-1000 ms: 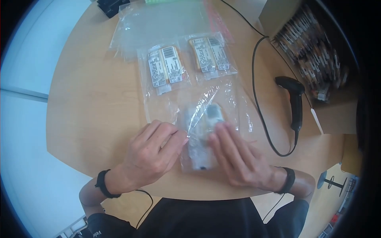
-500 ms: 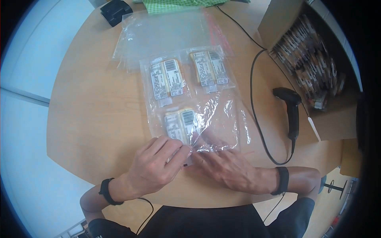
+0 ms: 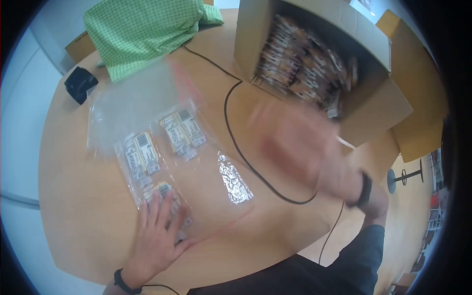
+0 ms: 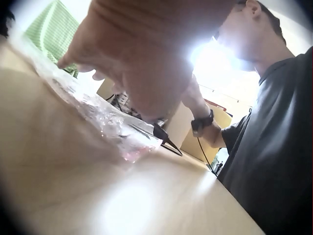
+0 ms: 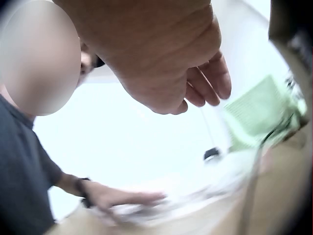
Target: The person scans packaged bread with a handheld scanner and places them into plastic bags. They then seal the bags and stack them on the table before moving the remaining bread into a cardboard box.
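My left hand [image 3: 157,241] rests with fingers spread on a labelled food packet [image 3: 161,187] inside a clear plastic bag [image 3: 211,209]. Two more packets lie farther up in that bag, one on the left [image 3: 142,155] and one on the right [image 3: 182,130], their printed labels and barcodes facing up. My right hand [image 3: 300,142], blurred, is raised in front of the open cardboard box [image 3: 383,110]. In the right wrist view its fingers [image 5: 220,78] extend loosely with nothing in them. A black barcode scanner [image 4: 159,132] shows in the left wrist view; the right hand covers it in the head view.
Packed rows of wrapped packets [image 3: 305,64] fill the box. Flat clear bags [image 3: 132,98] lie beyond the packets, near a green checked cloth [image 3: 142,37] and a small black object [image 3: 81,84]. The black cable [image 3: 231,123] curves across the table.
My left hand has gone from pinching the bag's near edge to lying flat on the third packet. The right hand has left the bag and moved right toward the box. The head view has swung right.
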### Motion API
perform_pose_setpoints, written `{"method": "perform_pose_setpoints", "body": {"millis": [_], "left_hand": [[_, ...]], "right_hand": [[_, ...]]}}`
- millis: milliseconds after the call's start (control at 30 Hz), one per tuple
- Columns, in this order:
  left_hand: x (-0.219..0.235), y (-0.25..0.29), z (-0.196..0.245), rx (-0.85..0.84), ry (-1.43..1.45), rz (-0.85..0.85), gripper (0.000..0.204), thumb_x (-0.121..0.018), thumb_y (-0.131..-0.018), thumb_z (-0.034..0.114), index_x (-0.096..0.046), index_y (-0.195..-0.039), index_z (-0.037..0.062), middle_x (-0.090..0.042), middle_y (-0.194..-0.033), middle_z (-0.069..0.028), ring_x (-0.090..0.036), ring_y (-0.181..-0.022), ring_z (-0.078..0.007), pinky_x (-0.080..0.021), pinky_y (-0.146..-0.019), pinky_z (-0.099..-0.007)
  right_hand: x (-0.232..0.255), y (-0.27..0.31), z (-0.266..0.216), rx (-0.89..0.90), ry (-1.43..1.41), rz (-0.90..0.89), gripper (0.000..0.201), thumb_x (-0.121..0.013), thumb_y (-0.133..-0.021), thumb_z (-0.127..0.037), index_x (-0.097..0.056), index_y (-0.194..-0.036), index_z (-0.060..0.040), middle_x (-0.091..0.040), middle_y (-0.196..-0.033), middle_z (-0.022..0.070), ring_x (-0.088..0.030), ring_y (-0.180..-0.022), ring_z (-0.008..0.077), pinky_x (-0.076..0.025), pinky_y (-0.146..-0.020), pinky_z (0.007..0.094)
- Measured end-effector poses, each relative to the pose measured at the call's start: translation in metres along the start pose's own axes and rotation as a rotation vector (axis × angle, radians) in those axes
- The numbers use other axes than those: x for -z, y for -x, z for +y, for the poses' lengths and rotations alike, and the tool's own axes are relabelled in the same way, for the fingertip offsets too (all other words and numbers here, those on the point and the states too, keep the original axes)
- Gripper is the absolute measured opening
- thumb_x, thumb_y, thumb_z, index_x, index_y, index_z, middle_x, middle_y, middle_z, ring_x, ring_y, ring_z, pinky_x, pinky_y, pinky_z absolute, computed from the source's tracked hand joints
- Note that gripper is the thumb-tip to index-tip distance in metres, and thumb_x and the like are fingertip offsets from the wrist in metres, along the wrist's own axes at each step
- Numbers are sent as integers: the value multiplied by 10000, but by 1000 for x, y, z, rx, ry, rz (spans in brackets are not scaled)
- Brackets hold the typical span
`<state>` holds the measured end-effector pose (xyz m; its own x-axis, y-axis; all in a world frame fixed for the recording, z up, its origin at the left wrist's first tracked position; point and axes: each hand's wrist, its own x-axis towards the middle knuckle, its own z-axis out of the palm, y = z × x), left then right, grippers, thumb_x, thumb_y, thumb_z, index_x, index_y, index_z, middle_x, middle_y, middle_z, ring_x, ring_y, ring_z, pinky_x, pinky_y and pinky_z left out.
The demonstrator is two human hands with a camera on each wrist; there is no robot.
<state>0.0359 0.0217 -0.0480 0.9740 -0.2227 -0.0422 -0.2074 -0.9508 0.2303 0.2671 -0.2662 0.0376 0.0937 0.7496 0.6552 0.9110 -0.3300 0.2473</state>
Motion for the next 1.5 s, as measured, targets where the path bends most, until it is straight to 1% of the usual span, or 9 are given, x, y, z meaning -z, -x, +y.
{"method": "perform_pose_setpoints", "body": {"millis": [167, 233, 500, 567, 700, 833, 967, 1167, 1500], "left_hand": [[-21, 6, -7, -31, -80, -109, 823, -637, -1001, 527, -358, -1636, 84, -146, -1734, -286, -96, -1590, -550, -90, -1232, -741], [-22, 7, -8, -40, -96, -101, 813, -626, -1006, 538, -366, -1634, 93, -144, -1735, -280, -103, -1587, -554, -97, -1233, -742], [-3, 3, -2, -8, -69, -141, 807, -631, -999, 553, -388, -1631, 115, -216, -1721, -263, -150, -1587, -530, -146, -1228, -736], [8, -3, 0, -12, -64, -164, 818, -659, -992, 526, -375, -1631, 101, -204, -1717, -273, -138, -1586, -536, -154, -1230, -732], [15, -18, 1, -24, 212, -47, 819, -621, -1023, 529, -376, -1610, 13, -262, -1693, -280, -212, -1576, -510, -226, -1263, -618], [33, -49, 22, 61, 1247, -79, 870, -507, -1092, 552, -236, -1642, -65, -295, -1682, -275, -253, -1584, -449, -261, -1290, -503], [24, -93, 50, 13, 2079, -66, 814, -444, -1135, 496, -116, -1667, -26, -334, -1669, -224, -316, -1570, -313, -298, -1276, -481], [32, -120, 61, 211, 2017, 100, 489, -549, -1128, 226, -387, -1555, 52, -581, -1439, -92, -586, -1282, -155, -497, -1098, -383], [37, -141, -25, 95, 1318, 185, 419, -595, -1107, 229, -524, -1434, -23, -685, -1212, -66, -630, -1063, -99, -546, -915, -297]], "right_hand": [[-11, 2, 153, -293, 563, 29, 405, -791, -908, -282, -675, -1194, -21, -732, -1138, 164, -711, -973, 383, -598, -795, 457], [2, -3, 174, -923, 552, -647, 607, -651, -1017, -444, -583, -1437, -12, -718, -1236, 206, -687, -1113, 407, -562, -920, 500], [12, 80, 167, -460, 950, -59, 477, -605, -1041, -273, -574, -1446, -23, -681, -1254, 299, -711, -985, 513, -576, -866, 579], [21, 74, 169, -1012, 794, -581, 461, -556, -1051, -165, -535, -1495, -43, -704, -1231, 245, -715, -1042, 452, -593, -872, 518], [35, 51, 136, -1043, 844, -790, 419, -551, -1068, -185, -543, -1470, -67, -732, -1222, 170, -708, -1063, 410, -607, -849, 439], [49, 39, 33, -484, 803, -18, 445, -691, -955, 14, -658, -1389, -78, -756, -1149, 144, -749, -1033, 321, -598, -816, 395], [34, 20, -48, -48, 632, -30, 266, -702, -916, 49, -744, -1179, 50, -787, -1077, 153, -779, -902, 268, -581, -707, 328], [-7, 20, -83, 368, 286, -52, 309, -619, -962, -140, -773, -1219, -67, -804, -989, 118, -756, -863, 217, -446, -614, 253], [-12, 75, 6, -1017, -296, -233, 754, -853, -828, -128, -509, -1483, 13, -675, -1300, 242, -710, -1101, 307, -570, -890, 420]]}}
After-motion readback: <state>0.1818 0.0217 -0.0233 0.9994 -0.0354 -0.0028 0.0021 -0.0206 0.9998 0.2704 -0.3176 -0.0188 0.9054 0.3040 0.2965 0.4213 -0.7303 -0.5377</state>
